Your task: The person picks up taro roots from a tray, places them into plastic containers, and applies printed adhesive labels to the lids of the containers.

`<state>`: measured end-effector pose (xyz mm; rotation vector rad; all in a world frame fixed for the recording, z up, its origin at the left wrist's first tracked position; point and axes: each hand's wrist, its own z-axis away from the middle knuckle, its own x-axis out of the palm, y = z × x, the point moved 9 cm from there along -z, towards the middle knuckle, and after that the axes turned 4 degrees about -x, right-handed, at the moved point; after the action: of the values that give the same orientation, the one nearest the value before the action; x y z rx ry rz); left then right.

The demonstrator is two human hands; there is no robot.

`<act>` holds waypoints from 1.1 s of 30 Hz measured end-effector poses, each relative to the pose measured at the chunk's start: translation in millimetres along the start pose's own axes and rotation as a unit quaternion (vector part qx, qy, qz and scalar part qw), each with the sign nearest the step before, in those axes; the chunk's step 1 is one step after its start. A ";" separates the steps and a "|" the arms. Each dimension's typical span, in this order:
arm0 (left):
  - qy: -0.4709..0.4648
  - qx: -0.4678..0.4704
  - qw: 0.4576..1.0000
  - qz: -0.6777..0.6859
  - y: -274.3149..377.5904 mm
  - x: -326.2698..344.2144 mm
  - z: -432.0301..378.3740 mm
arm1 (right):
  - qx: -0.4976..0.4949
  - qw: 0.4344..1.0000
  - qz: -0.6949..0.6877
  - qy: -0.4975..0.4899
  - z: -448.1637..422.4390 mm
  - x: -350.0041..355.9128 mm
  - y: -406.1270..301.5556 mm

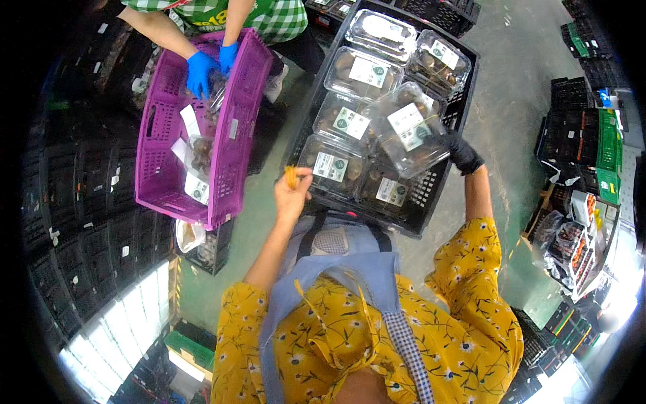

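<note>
My right hand point(462, 153), in a black glove, grips the lower right side of a clear plastic clamshell pack point(407, 128). That pack is slanted above its neighbours in a black plastic crate point(437, 196); it bears a white and green label and a thin band, and its contents look brownish. Bare and raised beside the crate's near left corner, my left hand point(291, 197) pinches a bunch of yellow rubber bands point(290, 177). Similar labelled packs point(362, 73) line the crate in rows, one partly hidden beneath the held pack.
At left, a co-worker's blue-gloved hands point(202, 73) reach into a purple crate point(229, 166) holding packs and white label strips. Stacked black crates point(75, 161) fill the far left. More crates point(570, 136) and a box of packaged produce point(568, 242) stand at right.
</note>
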<state>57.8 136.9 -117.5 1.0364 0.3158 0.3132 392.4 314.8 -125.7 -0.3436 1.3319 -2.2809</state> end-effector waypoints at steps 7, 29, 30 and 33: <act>0.008 -0.041 0.999 0.021 -19.2 -8.8 4.4 | 0.043 0.986 0.133 -0.091 -28.2 -51.1 -50.4; -0.133 -0.145 0.963 0.184 -5.1 16.5 21.0 | -0.149 0.937 0.267 0.169 -95.2 -110.7 -50.5; -0.161 -0.165 0.944 0.235 -0.4 24.0 22.4 | -0.204 0.888 0.350 0.217 -82.6 -106.2 -66.6; -0.169 -0.170 0.931 0.274 5.0 21.7 23.2 | -0.306 0.627 0.583 0.416 -19.8 -61.6 -149.3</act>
<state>86.3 129.6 -104.5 0.7986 -0.3438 0.6556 395.8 423.5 -4.7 1.2135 1.8557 -0.7295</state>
